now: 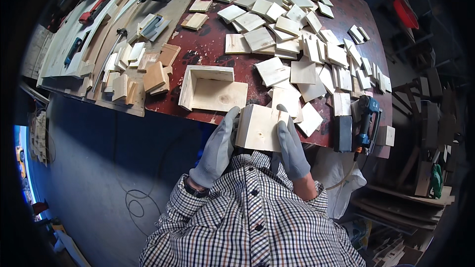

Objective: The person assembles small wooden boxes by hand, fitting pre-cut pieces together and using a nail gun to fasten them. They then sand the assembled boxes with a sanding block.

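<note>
Grip: left hand [216, 144] and right hand [293, 149], gloved, clasp wooden piece [261, 131] from both sides | Place: table's [208, 52] near edge | Risk: uneven squeeze might let it slip floorward.

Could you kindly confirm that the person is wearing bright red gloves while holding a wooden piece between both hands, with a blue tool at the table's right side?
Not quite: the head view shows grey gloves, not bright red ones. The left hand and right hand do hold the wooden piece, and the blue tool is at the table's right side.
</note>
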{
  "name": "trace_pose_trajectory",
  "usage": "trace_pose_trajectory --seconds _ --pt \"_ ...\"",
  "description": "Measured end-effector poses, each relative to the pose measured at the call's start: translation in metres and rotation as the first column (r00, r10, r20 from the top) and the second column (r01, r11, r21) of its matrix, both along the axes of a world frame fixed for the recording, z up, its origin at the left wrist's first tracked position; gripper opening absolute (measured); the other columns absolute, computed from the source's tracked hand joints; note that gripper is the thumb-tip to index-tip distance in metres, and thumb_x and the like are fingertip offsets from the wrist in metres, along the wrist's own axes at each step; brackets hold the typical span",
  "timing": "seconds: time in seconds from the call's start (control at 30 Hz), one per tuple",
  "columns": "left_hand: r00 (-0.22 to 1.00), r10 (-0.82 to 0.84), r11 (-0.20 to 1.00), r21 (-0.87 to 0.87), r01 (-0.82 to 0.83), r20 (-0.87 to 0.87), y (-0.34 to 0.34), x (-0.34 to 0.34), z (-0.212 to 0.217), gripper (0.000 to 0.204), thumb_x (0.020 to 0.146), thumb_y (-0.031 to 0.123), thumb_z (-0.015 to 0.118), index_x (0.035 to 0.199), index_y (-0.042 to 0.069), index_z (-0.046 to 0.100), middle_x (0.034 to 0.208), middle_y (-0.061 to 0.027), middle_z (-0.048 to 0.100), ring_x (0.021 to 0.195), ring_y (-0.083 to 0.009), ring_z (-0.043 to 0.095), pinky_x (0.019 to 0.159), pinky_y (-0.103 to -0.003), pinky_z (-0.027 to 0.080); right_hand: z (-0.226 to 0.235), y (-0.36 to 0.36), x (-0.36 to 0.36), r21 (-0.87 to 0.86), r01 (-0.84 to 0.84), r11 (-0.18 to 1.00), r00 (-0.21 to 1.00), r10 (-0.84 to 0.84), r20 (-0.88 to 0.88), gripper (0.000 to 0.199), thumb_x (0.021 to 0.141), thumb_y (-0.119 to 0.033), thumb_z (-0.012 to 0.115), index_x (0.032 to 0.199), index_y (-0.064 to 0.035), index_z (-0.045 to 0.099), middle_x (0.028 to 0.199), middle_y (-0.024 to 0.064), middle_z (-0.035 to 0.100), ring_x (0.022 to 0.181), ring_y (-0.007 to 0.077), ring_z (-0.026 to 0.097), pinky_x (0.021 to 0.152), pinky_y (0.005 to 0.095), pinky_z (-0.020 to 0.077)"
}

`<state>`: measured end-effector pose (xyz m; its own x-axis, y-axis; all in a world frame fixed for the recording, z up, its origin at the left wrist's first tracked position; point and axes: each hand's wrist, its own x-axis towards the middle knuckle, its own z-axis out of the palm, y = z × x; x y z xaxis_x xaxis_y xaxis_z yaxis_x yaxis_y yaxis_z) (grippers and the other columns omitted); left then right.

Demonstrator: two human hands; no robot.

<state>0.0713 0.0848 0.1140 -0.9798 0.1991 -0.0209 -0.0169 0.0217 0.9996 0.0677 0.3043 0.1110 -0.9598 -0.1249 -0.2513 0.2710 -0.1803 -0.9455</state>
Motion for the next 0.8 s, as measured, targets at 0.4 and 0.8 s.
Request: trace_pose_trajectory --seconds 0.4,0.8 --pt "0.893 -0.122 0.635 0.725 -0.266 0.434 0.003 -0.003 -0.008 0.068 0.104 0.002 0.059 0.164 0.000 0.028 0.151 -0.0260 0.054 0.140 -0.0324 0.056 0.121 -0.040 0.042 0.017 -0.007 0.000 0.062 0.018 0.998 0.999 -0.021 0.045 0.067 0.112 -0.030 0.049 0.166 0.0042 0.027 0.156 0.0155 0.046 0.143 0.0197 0.043 0.122 0.0313 0.0321" --pt "0.973 -0.041 0.898 0.435 -0.063 0.226 0.004 -0.004 0.016 0.069 0.102 0.004 0.058 0.163 -0.004 0.028 0.156 -0.0293 0.048 0.145 -0.0343 0.050 0.123 -0.042 0.037 -0.004 -0.004 -0.005 0.012 -0.034 0.999 0.999 0.034 0.006 0.080 0.105 -0.032 0.057 0.168 0.0042 0.023 0.165 0.0209 0.039 0.149 0.0239 0.040 0.123 0.0343 0.0317"
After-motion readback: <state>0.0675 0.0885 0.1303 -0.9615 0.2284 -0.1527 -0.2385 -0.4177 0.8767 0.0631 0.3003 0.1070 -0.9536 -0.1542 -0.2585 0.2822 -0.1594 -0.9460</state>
